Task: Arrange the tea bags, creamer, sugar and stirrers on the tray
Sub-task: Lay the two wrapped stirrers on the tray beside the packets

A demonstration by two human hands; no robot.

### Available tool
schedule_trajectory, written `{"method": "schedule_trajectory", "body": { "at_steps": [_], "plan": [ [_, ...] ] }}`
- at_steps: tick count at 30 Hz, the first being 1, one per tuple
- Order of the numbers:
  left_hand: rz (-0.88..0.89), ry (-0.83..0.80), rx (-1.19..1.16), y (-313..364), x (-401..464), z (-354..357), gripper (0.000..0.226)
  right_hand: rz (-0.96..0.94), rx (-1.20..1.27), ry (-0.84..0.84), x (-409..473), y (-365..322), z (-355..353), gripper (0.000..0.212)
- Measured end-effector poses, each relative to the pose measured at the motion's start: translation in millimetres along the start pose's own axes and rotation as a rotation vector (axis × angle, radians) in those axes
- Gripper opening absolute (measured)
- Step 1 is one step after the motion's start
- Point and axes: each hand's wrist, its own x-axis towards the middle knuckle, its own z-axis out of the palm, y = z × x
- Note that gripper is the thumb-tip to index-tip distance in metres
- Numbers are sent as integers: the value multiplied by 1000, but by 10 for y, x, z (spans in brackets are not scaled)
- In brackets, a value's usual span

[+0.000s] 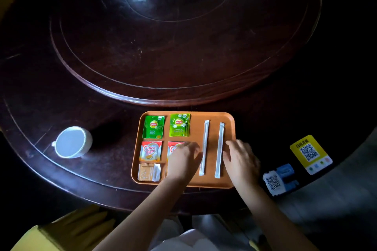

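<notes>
An orange tray point(228, 120) lies at the near edge of the dark round table. Two green tea bags point(153, 126) point(179, 125) sit side by side along its far left. Below them lie a red-and-white creamer sachet point(150, 151) and a second one point(173, 146), half hidden under my left hand point(184, 161). A brown-and-white sugar packet point(149, 172) rests at the near left corner. Two white wrapped stirrers point(204, 146) point(220, 149) lie parallel on the right half. My left hand rests flat beside the left stirrer; my right hand point(240, 161) rests flat beside the right one. Neither hand holds anything.
A white cup point(71, 142) stands on the table to the left of the tray. A raised wooden turntable point(183, 36) fills the table's middle. A yellow QR code sign point(310, 154) and a blue-white QR card point(280, 179) lie right of the tray.
</notes>
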Motion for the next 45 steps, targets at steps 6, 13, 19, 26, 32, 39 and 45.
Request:
{"method": "schedule_trajectory", "body": {
  "at_steps": [6, 13, 19, 26, 32, 39, 45],
  "plan": [
    [393, -341, 330, -202, 89, 114, 81, -380, -233, -67, -67, 191, 116, 74],
    [460, -394, 429, -283, 132, 202, 87, -418, -301, -158, -75, 222, 127, 68],
    [471, -381, 422, -305, 93, 196, 85, -451, -301, -226, -66, 202, 113, 66],
    [471, -355, 400, -329, 37, 182, 84, -444, -320, -286, -73, 180, 92, 66],
    [456, -354, 382, -334, 30, 196, 85, -440, -327, -304, -69, 172, 98, 67],
    [433, -238, 246, -330, 37, -50, 77, -372, -236, -137, -41, 116, -41, 60],
    [271, 181, 224, -778, 64, -635, 56, -241, -210, 39, 41, 103, -115, 50]
  ]
}}
